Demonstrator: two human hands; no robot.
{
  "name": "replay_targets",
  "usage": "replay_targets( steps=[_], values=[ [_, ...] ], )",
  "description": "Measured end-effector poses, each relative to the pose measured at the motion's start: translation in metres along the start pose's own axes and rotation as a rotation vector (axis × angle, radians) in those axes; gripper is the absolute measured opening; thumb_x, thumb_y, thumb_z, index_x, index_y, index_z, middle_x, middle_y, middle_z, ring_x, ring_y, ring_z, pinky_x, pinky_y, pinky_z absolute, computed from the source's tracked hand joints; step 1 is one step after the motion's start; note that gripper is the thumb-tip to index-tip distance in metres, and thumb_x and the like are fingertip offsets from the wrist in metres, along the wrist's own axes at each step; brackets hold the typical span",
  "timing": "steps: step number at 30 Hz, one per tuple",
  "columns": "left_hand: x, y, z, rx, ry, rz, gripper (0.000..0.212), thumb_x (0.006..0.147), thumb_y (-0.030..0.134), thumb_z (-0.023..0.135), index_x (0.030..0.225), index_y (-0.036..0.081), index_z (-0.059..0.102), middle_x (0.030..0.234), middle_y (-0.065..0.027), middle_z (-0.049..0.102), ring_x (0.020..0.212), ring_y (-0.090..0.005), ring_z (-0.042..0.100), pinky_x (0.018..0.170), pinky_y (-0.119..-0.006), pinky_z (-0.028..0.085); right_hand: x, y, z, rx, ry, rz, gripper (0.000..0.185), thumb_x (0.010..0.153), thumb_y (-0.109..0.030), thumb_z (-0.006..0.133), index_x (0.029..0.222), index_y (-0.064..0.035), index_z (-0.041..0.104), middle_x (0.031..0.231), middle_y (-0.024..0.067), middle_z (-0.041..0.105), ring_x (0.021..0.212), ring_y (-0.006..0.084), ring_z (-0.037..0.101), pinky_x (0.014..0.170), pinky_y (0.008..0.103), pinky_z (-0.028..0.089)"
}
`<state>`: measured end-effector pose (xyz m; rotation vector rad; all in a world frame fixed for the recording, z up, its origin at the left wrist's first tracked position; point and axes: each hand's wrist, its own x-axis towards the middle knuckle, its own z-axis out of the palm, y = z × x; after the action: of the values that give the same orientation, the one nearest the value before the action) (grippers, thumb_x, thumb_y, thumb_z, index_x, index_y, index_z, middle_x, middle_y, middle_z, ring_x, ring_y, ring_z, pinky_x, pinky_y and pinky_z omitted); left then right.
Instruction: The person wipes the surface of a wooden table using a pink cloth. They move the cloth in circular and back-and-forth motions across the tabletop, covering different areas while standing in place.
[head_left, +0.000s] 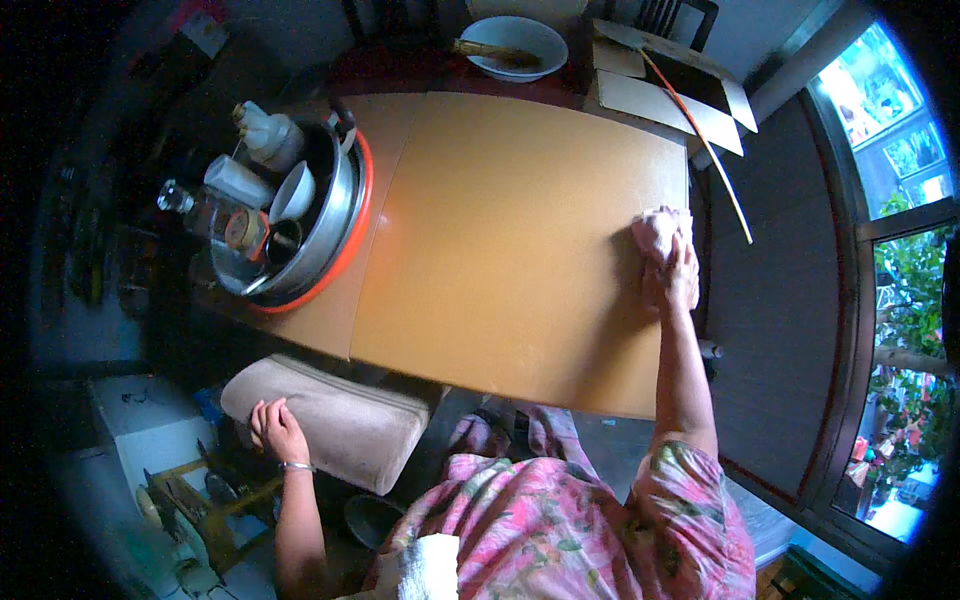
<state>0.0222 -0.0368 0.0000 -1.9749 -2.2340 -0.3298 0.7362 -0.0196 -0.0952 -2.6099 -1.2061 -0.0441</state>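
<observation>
My right hand (679, 276) presses a crumpled pale pink cloth (661, 229) flat against the tan tabletop (495, 240), right along its right edge. The cloth bunches out ahead of the fingers and shows beside the palm. My left hand (279, 429), a bracelet on its wrist, is over a beige padded chair back or cushion (352, 424) in front of the table. Its fingers are loosely bent and hold nothing; whether they touch the padding I cannot tell.
A metal basin (319, 236) holding a bowl (294, 192), jars and bottles sits inside an orange-red basin (358, 225) at the table's left. Beyond the far edge are a white basin (517, 71) and an opened cardboard box (660, 105) with a long thin stick (701, 135) across it. Windows line the right.
</observation>
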Motion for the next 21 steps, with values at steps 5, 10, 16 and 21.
replay_targets(
  steps=[5, 10, 16, 21],
  values=[
    [-0.003, -0.007, 0.008, -0.052, 0.042, 0.006, 0.018, 0.093, 0.022, 0.051, 0.096, 0.014, 0.067, 0.11, -0.0032, 0.064, 0.123, -0.0248, 0.046, 0.105, -0.048, 0.025, -0.12, -0.01, -0.025, 0.028, -0.071, -0.243, 0.06, 0.087, -0.016, 0.058, 0.142, -0.0253, 0.036, 0.141, 0.0151, 0.041, 0.127, 0.033, 0.044, 0.102, 0.0408, 0.039],
    [-0.002, -0.006, 0.007, -0.108, 0.059, 0.02, 0.017, 0.093, 0.021, 0.052, 0.093, 0.014, 0.067, 0.108, -0.0029, 0.065, 0.121, -0.0243, 0.047, 0.105, -0.048, 0.025, -0.218, -0.052, -0.072, 0.099, -0.199, -0.352, 0.076, 0.07, -0.022, 0.074, 0.138, -0.0179, 0.041, 0.14, 0.0202, 0.041, 0.126, 0.0396, 0.043, 0.101, 0.0495, 0.037],
    [-0.001, 0.006, -0.004, -0.06, 0.067, 0.061, 0.015, 0.092, 0.015, 0.051, 0.093, 0.008, 0.065, 0.105, -0.0061, 0.064, 0.119, -0.0282, 0.047, 0.103, -0.045, 0.03, -0.166, -0.036, -0.045, 0.106, -0.099, -0.369, 0.073, 0.074, -0.035, 0.07, 0.139, -0.0159, 0.042, 0.139, 0.0209, 0.043, 0.125, 0.0413, 0.043, 0.099, 0.0512, 0.039],
    [-0.002, 0.003, -0.004, -0.018, 0.06, 0.024, 0.012, 0.09, 0.017, 0.054, 0.091, 0.012, 0.065, 0.105, -0.0029, 0.064, 0.119, -0.0252, 0.049, 0.105, -0.048, 0.027, -0.054, -0.055, -0.009, 0.026, -0.163, -0.058, 0.078, 0.078, -0.042, 0.069, 0.145, -0.0258, 0.033, 0.148, 0.013, 0.033, 0.134, 0.0317, 0.034, 0.108, 0.0417, 0.033]
  ],
)
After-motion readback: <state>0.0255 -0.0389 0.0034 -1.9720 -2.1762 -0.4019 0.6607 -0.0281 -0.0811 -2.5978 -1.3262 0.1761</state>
